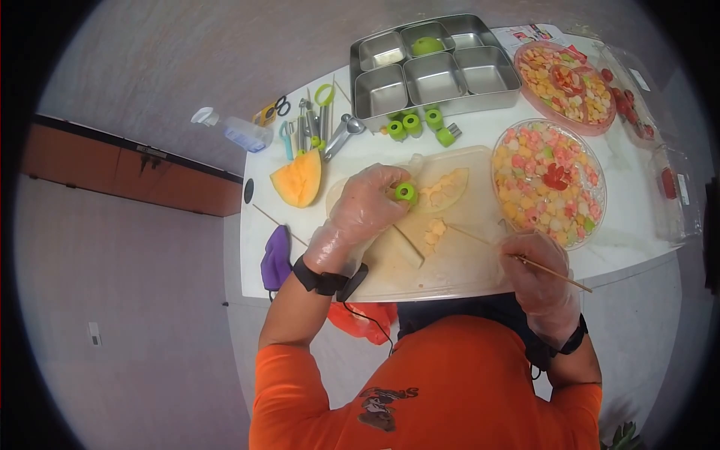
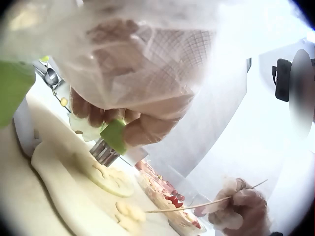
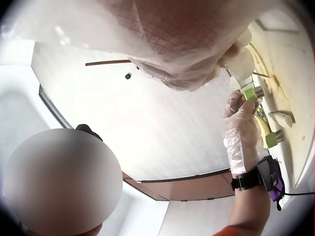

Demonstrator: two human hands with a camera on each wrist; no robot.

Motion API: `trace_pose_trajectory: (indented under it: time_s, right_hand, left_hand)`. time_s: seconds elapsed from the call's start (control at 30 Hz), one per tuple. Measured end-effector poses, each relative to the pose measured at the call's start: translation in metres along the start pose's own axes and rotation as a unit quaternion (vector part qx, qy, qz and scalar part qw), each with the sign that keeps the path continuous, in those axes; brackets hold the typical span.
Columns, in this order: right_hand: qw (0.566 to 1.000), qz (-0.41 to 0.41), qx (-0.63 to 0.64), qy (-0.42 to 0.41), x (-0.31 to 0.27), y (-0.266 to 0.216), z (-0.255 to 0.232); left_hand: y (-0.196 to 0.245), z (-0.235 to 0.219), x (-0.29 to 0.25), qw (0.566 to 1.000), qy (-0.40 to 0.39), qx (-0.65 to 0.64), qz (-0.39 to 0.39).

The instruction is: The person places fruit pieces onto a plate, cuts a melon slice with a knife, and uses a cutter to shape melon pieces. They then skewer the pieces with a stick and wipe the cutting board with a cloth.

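Observation:
My gloved left hand (image 1: 371, 196) grips a green-topped metal cutter (image 1: 406, 192) and holds it just above a thin melon slice (image 1: 444, 189) on the cutting board (image 1: 442, 255). In the left wrist view the cutter (image 2: 109, 144) hangs over the slice (image 2: 106, 174), which shows cut-out holes. Small cut melon shapes (image 1: 433, 231) lie mid-board. My gloved right hand (image 1: 541, 270) pinches a thin wooden skewer (image 1: 555, 273) at the board's right edge, also visible as the skewer (image 2: 206, 202) in the left wrist view.
A cantaloupe wedge (image 1: 298, 180) lies left of the board. Behind are several green cutters (image 1: 420, 124), metal tools (image 1: 315, 124), a compartment tray (image 1: 435, 71), a spray bottle (image 1: 236, 131) and two plates of cut fruit (image 1: 549, 180). A purple cloth (image 1: 277, 257) hangs at the table's left edge.

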State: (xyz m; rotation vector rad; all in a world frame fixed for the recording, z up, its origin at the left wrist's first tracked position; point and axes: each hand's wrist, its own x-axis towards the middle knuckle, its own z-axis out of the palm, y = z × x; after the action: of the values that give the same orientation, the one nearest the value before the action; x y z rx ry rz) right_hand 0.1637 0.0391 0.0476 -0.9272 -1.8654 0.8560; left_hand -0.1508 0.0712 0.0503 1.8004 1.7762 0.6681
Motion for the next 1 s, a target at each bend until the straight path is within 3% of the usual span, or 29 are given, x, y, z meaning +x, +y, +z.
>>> trace_pose_trajectory:
  time_s: [0.33,0.6,0.83,0.93,1.0]
  right_hand:
    - [0.998,0.007,0.017,0.056,-0.007,0.006,-0.003]
    - [0.998,0.024,0.01,0.066,-0.008,0.008,-0.001]
    - [0.997,0.007,-0.01,0.075,0.001,0.011,0.005]
    - [0.997,0.024,-0.006,0.074,0.001,0.014,0.008]
    - [0.997,0.015,-0.016,0.072,0.001,0.013,0.008]
  left_hand:
    - [0.0,0.001,-0.003,1.0,-0.015,0.021,-0.006]
    - [0.009,-0.004,-0.001,0.989,-0.023,0.145,0.028]
    - [0.016,-0.023,0.004,0.996,0.015,0.079,-0.026]
    - [0.023,-0.015,0.013,0.998,-0.004,0.055,0.019]
    - [0.027,-0.001,0.02,0.99,-0.017,0.097,0.102]
